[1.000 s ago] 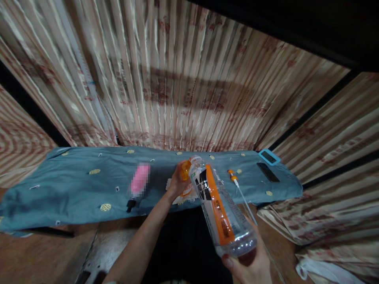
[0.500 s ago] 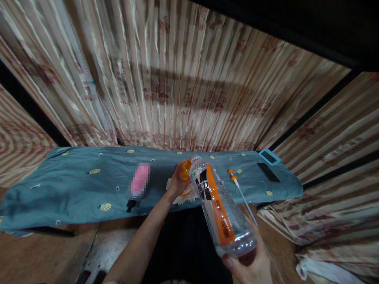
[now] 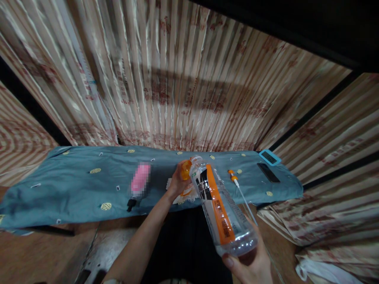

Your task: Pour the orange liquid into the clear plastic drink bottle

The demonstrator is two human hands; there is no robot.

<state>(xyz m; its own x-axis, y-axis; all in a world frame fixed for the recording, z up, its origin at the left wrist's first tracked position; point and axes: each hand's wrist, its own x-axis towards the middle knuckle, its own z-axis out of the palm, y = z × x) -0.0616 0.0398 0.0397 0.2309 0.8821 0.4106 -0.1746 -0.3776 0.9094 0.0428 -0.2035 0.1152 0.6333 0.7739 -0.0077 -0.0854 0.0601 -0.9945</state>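
In my right hand (image 3: pixel 250 262) is a large clear plastic bottle (image 3: pixel 219 209) with an orange, grey and black label, gripped round its base. It is tilted, with its uncapped neck pointing away from me and to the left. My left hand (image 3: pixel 178 179) is closed round a translucent orange container (image 3: pixel 185 169), mostly covered by my fingers. The bottle's neck is right beside this container; whether they touch I cannot tell. Below my left hand lies a crumpled white and orange piece (image 3: pixel 189 194), partly hidden. An orange and white pump head (image 3: pixel 233 177) with a long tube lies to the right.
A pink bottle with a black cap (image 3: pixel 139 181), blurred out in part, lies on the left of the blue-green cloth (image 3: pixel 74 189). At the right end are a light-blue framed timer (image 3: pixel 269 157) and a black phone (image 3: pixel 268 172). Striped curtains (image 3: pixel 177 79) hang behind.
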